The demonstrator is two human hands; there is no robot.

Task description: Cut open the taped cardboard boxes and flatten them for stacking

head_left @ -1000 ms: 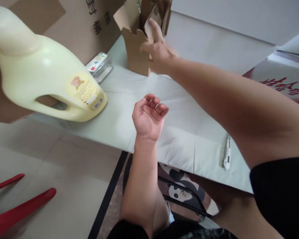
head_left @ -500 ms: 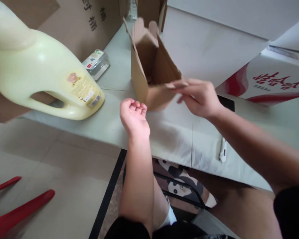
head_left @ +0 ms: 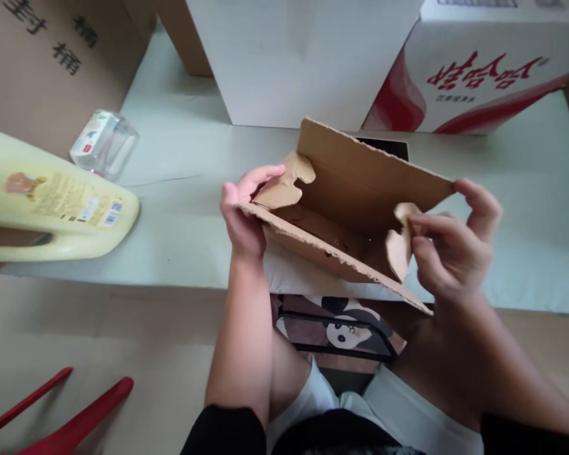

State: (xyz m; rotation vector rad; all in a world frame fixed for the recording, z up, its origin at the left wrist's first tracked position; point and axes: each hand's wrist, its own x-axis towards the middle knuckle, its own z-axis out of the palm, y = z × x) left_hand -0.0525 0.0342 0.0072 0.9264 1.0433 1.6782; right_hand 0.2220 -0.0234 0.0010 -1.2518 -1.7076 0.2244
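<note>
An open brown cardboard box [head_left: 360,180] is tilted at the table's front edge, its mouth facing up toward me. Its two long side panels stand apart, and a notched flap shows at each short end. My left hand [head_left: 246,215] is wrapped round the left end, with the thumb outside and the fingers by the left flap [head_left: 291,183]. At the other end, my right hand [head_left: 455,243] pinches the right flap [head_left: 399,243] between thumb and fingers, while another finger touches the corner of the far panel. The box's inside is partly in shadow.
A pale yellow jug [head_left: 76,208] and a clear plastic container [head_left: 107,142] sit at the left on the table [head_left: 180,234]. Behind stand a large brown carton [head_left: 42,82], a white box [head_left: 303,63] and a red-and-white carton [head_left: 474,76]. Red legs [head_left: 90,404] show below left.
The box has come nearer and turned so its length runs left to right. My left hand has taken hold of its left end; my right hand has moved to the right flap. The view has shifted right.
</note>
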